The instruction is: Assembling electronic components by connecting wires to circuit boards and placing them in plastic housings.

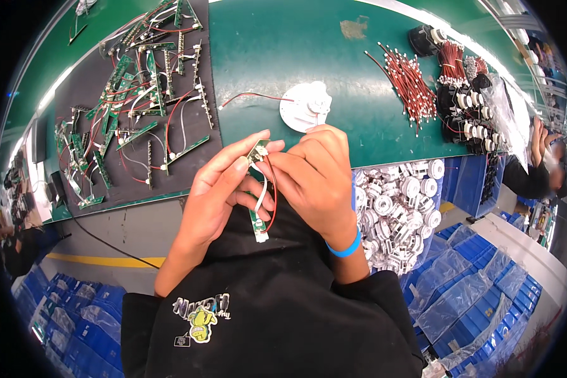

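Note:
My left hand (217, 189) holds a narrow green circuit board (257, 151) with white connectors, pinched between thumb and fingers in front of my chest. From it a white ribbon cable (261, 196) and a red wire (273, 201) run down to a second small green board (257, 222), which hangs below my left fingers. My right hand (315, 179) is closed, its thumb and forefinger pinching at the upper board's connector edge; the fingers hide the exact contact. Just beyond my hands, a white round plastic part (299, 108) with a red and dark wire lies on the green table (252, 57).
Many wired circuit boards (151, 82) lie on a black mat (195, 157) at left. At right are a bundle of red wires (406, 82) and black-and-white round parts (469, 113). A bin of white plastic parts (397, 214) stands below the table edge, near blue crates (472, 296).

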`<act>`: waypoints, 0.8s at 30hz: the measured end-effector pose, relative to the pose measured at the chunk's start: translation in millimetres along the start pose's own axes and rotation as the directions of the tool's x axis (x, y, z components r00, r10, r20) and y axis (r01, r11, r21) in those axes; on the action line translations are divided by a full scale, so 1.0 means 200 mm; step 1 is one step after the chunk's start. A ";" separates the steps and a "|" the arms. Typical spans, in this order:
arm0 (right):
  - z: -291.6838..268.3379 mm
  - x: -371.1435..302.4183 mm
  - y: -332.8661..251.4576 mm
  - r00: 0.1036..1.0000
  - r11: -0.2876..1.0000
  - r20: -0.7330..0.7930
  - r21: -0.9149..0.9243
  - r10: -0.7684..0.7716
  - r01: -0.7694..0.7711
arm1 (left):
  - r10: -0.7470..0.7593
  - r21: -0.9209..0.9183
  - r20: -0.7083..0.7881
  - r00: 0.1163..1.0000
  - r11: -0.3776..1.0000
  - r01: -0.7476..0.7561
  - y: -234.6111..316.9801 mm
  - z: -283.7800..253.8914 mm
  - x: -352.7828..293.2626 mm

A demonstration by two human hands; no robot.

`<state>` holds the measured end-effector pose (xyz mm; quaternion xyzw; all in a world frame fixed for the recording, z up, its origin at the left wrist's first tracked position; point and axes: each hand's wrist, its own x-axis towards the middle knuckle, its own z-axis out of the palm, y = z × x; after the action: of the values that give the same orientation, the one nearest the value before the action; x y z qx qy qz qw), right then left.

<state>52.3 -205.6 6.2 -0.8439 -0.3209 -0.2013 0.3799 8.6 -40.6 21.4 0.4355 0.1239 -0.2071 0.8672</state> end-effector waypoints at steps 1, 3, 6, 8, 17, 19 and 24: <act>0.00 0.01 0.00 0.999 0.998 0.022 0.045 0.032 -0.033 | 0.012 0.045 -0.012 1.000 0.999 -0.012 0.00 0.00 0.00; -0.01 0.01 -0.01 0.996 0.993 0.044 0.085 0.075 -0.078 | 0.015 0.092 -0.020 1.000 0.996 -0.013 0.01 0.00 -0.01; -0.02 0.01 -0.01 0.984 0.977 0.089 0.138 0.153 -0.164 | 0.030 0.150 -0.025 0.999 0.988 -0.026 0.02 0.00 -0.02; -0.03 0.02 -0.01 0.962 0.954 0.143 0.161 0.231 -0.253 | 0.028 0.248 -0.033 0.999 0.969 -0.019 0.03 -0.01 -0.02; -0.04 0.02 -0.03 0.955 0.960 0.152 0.080 0.253 -0.267 | -0.042 0.308 -0.117 0.992 0.948 0.077 0.06 0.01 -0.05; -0.05 0.04 -0.02 0.954 0.961 0.179 0.095 0.240 -0.260 | -0.081 0.297 -0.109 0.991 0.949 0.110 0.07 0.00 -0.06; -0.03 0.05 0.00 0.977 0.974 0.162 0.161 0.136 -0.162 | -0.141 0.270 -0.060 0.988 0.951 0.152 0.10 -0.03 -0.08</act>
<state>58.9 -207.3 16.2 -0.8422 -0.3004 -0.0793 0.4407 3.9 -20.9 38.2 0.5448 0.1436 -0.2774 0.7783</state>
